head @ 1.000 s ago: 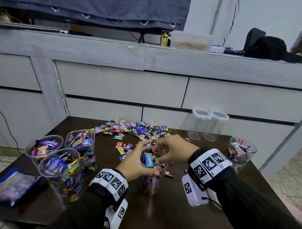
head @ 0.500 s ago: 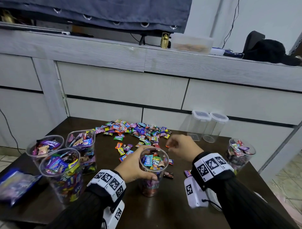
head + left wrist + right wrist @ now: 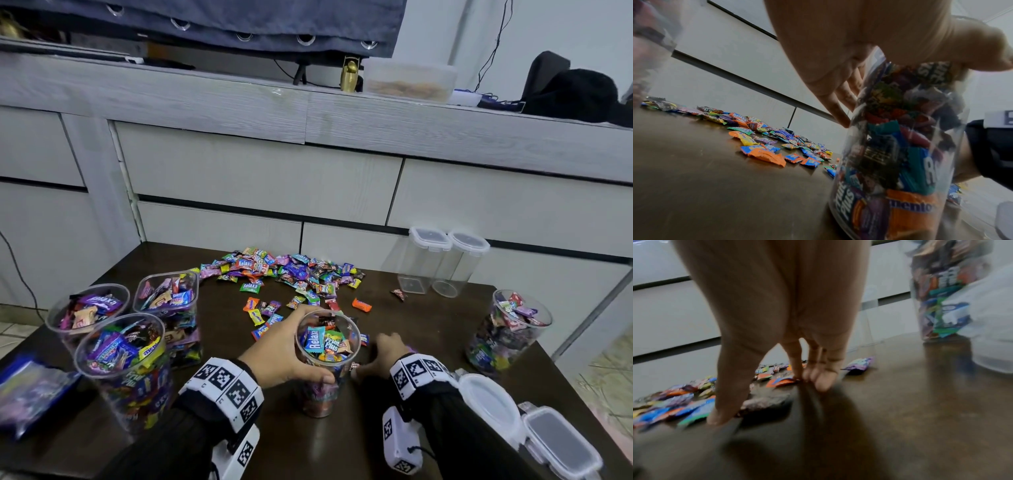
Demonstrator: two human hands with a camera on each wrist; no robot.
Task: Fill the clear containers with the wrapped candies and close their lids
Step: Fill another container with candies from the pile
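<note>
Clear container (image 3: 327, 356), heaped with wrapped candies, upright on the counter (image 3: 428, 329), its rim clasped in the left hand (image 3: 286, 353) grip. Right hand (image 3: 383, 356) just beside that grip, low on the counter, fingers (image 3: 818, 374) curled down among loose candies (image 3: 291, 270); whether it grasps one cannot be told.

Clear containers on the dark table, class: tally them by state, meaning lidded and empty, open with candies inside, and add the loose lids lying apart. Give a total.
Lidded empty containers: 2
Open containers with candies: 5
Loose lids: 2
Total: 9
</note>
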